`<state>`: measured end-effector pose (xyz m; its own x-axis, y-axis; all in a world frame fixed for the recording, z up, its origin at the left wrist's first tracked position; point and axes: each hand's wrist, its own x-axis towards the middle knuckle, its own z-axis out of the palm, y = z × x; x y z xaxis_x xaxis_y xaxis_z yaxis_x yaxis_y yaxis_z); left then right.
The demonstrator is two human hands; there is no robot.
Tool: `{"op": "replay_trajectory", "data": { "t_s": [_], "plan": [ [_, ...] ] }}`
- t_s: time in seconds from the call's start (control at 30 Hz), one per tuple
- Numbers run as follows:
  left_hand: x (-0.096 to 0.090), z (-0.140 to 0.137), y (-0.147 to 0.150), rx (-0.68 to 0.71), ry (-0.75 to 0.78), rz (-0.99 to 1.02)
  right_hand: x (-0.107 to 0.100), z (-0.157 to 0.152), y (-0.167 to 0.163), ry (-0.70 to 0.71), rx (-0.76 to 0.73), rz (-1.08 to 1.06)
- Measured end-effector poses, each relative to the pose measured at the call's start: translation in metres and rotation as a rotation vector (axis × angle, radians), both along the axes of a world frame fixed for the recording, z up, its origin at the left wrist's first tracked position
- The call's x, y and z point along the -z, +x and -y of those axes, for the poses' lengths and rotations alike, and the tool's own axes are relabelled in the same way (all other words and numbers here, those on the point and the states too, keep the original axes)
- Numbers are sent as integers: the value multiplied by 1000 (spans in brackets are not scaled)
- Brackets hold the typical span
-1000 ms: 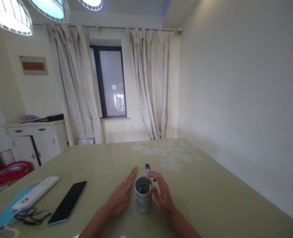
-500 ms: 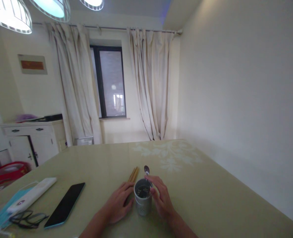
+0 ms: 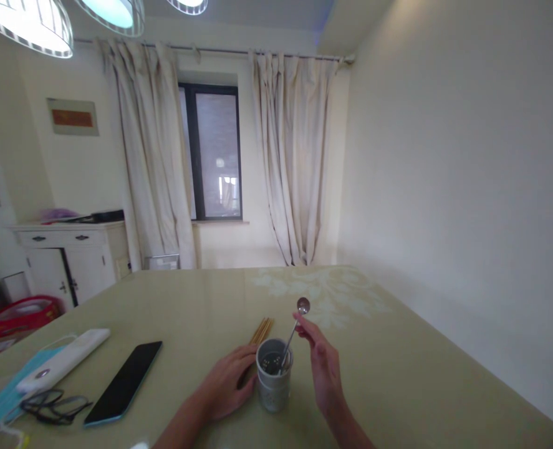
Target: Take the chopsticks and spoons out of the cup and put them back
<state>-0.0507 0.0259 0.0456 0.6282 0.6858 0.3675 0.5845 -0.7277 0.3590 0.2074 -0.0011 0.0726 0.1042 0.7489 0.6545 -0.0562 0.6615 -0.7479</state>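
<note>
A grey cup (image 3: 274, 391) stands upright near the table's front, with dark contents and small pale specks inside. My left hand (image 3: 227, 381) rests at its left side, with fingers and thumb curved against the wall. Beyond those fingers, a few wooden chopsticks (image 3: 262, 330) lie on the table, their near ends hidden by the hand. A metal spoon (image 3: 303, 305) leans to the right in the cup, bowl end up and handle inside. The fingertips of my right hand (image 3: 323, 365) close on the spoon just below its bowl.
On the table's left are a black phone (image 3: 125, 381), folded glasses (image 3: 54, 406), a white power strip (image 3: 65, 358) and a blue mask (image 3: 12, 386). A wall (image 3: 458, 187) borders the table's right side. A white cabinet (image 3: 89, 265) stands behind at left.
The spoon has tilted to the right and its bowl is higher. My right hand has moved from the cup's rim up and right along the spoon. My left hand stays beside the cup.
</note>
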Motion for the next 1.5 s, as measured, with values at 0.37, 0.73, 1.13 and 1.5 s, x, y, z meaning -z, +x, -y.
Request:
{"op": "replay_trajectory", "data": {
  "t_s": [0.37, 0.73, 1.13, 1.5],
  "plan": [
    [-13, -6, 6, -424, 227, 552, -35, -13, -8, 84, -82, -135],
    [-50, 5, 47, -446, 22, 674, -37, 1, -13, 163, -77, 265],
    [27, -42, -17, -776, -68, 182, -13, 3, 1, 206, 43, 539],
    [30, -42, -7, -775, -91, -107, -13, -4, -2, -40, 34, 9]
  ]
}}
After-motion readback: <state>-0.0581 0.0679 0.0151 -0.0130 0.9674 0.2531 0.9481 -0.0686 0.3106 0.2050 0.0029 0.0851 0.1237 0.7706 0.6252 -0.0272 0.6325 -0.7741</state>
